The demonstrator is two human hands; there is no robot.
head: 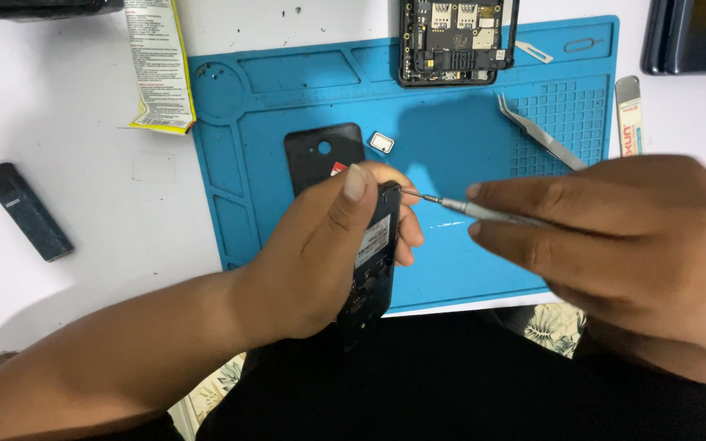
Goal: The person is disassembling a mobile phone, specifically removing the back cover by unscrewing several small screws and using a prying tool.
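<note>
A small dark phone (pixel 372 261) sits edge-up in the left hand (pixel 320 261), its grip closed around it. The right hand (pixel 614 245) pinches a slim screwdriver (pixel 459 207) — tip at the phone's top edge. Beyond lie a black back cover (pixel 316 155), tweezers (pixel 539 131) and a yellow-edged leaflet (pixel 157 65) — all over the blue mat (pixel 451 122).

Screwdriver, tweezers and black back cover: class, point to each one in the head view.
screwdriver (pixel 467 208), head view, on its silver shaft.
tweezers (pixel 537 131), head view, mid-length on the arms.
black back cover (pixel 316 155), head view, below its round hole.
</note>
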